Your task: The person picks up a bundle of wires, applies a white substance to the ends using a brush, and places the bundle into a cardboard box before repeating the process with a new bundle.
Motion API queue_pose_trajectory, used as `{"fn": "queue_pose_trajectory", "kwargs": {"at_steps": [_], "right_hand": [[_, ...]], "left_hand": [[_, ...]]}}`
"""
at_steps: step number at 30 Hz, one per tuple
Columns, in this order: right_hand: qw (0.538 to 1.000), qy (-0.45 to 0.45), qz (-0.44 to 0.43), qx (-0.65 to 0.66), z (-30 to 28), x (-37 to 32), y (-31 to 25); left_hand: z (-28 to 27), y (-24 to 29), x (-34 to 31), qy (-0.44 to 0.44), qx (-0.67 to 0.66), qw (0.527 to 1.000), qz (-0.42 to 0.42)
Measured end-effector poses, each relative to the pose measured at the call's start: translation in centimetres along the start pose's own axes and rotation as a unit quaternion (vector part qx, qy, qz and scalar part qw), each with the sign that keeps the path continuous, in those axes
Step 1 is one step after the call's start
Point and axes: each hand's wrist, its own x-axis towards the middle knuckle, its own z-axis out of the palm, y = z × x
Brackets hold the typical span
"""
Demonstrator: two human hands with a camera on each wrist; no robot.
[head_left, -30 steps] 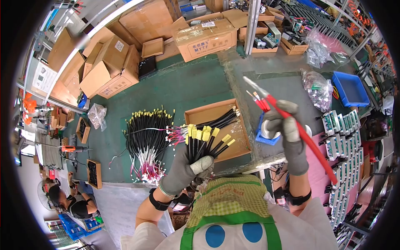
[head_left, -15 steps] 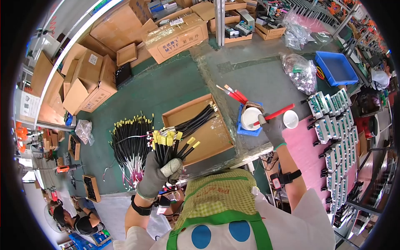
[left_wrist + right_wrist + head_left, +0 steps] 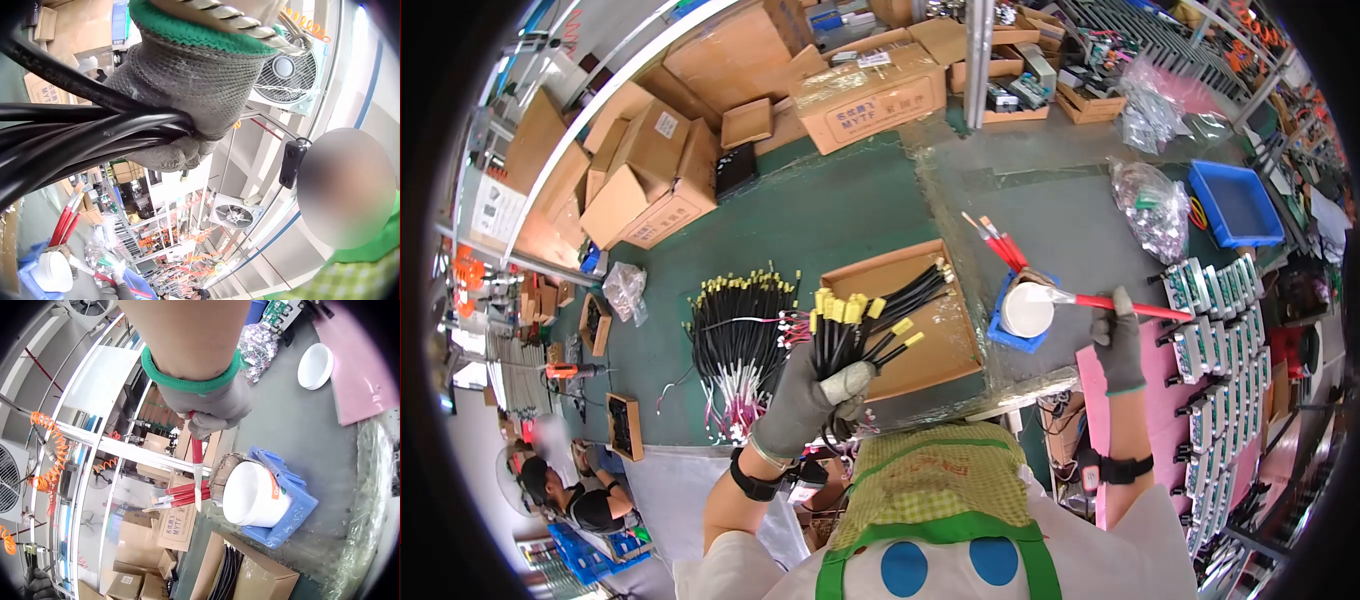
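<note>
- Half a second ago the brush [image 3: 1145,308] dipped into the white tub [image 3: 1027,312]; now its bristles are out of the opening, overlapping the rim in the head view, with the handle pointing right.
- The right hand [image 3: 1117,350] has shifted right with it, fingers curled around the red handle.
- The left hand [image 3: 798,405] grips the yellow-tipped black cables [image 3: 830,345], as it did before.
- The tub sits in a blue holder [image 3: 303,503], beside several red-handled brushes [image 3: 1000,245].
- Its orange label [image 3: 275,487] shows "Ge"; the rest curves away.
- "MYTF" and Chinese characters mark the carton [image 3: 875,100] at the back.
- Red lettering on the checked cloth [image 3: 945,470] is too blurred to read.
</note>
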Motion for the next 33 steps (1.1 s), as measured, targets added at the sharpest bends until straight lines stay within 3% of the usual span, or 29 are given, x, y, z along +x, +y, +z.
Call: {"fn": "queue_pose_trajectory", "kwargs": {"at_steps": [3,7,11,12,21,24,26,27,28,30,31,33], "right_hand": [[0.995,-0.066,-0.045,0.062,5.3,-4.5,-4.1],[0.925,-0.24,-0.288,-0.068,9.4,-8.9,-6.6],[0.875,-0.272,-0.359,-0.178,11.2,-10.8,-7.2],[0.882,-0.267,-0.345,-0.177,11.9,-11.3,-7.3],[0.799,-0.302,-0.439,-0.276,13.4,-11.0,-8.3],[0.823,-0.28,-0.417,-0.265,12.4,-11.2,-8.6],[0.867,-0.262,-0.375,-0.196,12.1,-11.5,-8.8],[0.887,-0.252,-0.352,-0.162,12.0,-11.6,-8.8],[0.89,-0.257,-0.352,-0.131,11.8,-11.1,-8.5],[0.906,-0.292,-0.3,-0.058,11.1,-10.2,-8.6],[0.913,-0.304,-0.272,-0.024,11.2,-10.1,-8.6],[0.926,-0.311,-0.211,-0.02,11.4,-10.6,-8.7]], "left_hand": [[-0.3,0.4,0.0,-0.014,-0.051,0.998,-0.02],[-0.7,0.5,-0.2,-0.053,-0.107,0.993,-0.016],[-0.9,0.5,-0.6,-0.075,-0.154,0.985,-0.028],[-0.9,0.5,-0.7,-0.071,-0.151,0.986,-0.027],[-1.0,0.7,-1.8,-0.081,-0.158,0.983,-0.038],[-1.1,0.8,-1.9,-0.081,-0.131,0.988,-0.022],[-1.2,1.0,-2.1,-0.08,-0.068,0.994,-0.001],[-1.2,1.1,-2.4,-0.057,0.04,0.997,0.021],[-1.4,1.0,-2.4,-0.07,0.158,0.974,0.145],[-1.9,0.6,-2.3,-0.092,0.377,0.841,0.377],[-1.9,0.8,-2.2,-0.102,0.435,0.776,0.445],[-1.8,1.8,-3.2,-0.075,0.609,0.625,0.482]]}}
